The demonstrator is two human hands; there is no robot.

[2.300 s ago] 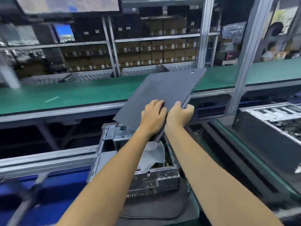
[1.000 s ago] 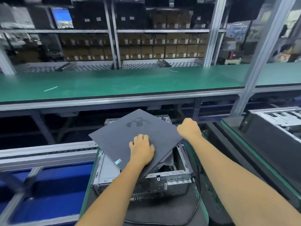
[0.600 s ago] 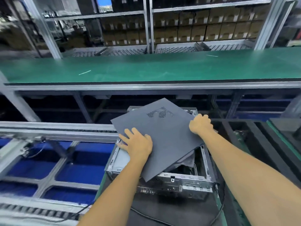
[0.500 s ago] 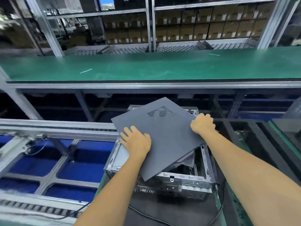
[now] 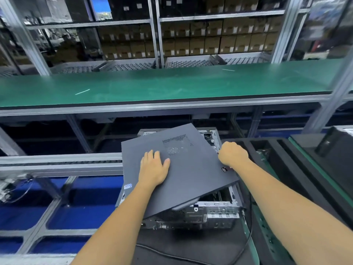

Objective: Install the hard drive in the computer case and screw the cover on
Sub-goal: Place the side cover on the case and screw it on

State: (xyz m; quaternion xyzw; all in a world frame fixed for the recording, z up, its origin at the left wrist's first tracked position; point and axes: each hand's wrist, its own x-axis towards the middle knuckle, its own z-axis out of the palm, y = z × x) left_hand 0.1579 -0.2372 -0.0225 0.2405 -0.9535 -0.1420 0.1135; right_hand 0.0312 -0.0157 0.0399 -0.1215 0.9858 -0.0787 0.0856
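From my head view, my left hand (image 5: 155, 169) lies flat, fingers straight, on the dark cover (image 5: 177, 169), which sits skewed over the open computer case (image 5: 214, 211). My right hand (image 5: 233, 154) curls round the cover's right edge, its near-right corner overhanging.

The left hand (image 5: 153, 169) presses flat on the cover (image 5: 183, 169), which lies askew on the computer case (image 5: 214, 211); the right hand (image 5: 232, 154) grips its edge.

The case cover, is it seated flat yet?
No. The cover lies skewed on the case, right near corner raised, interior showing.
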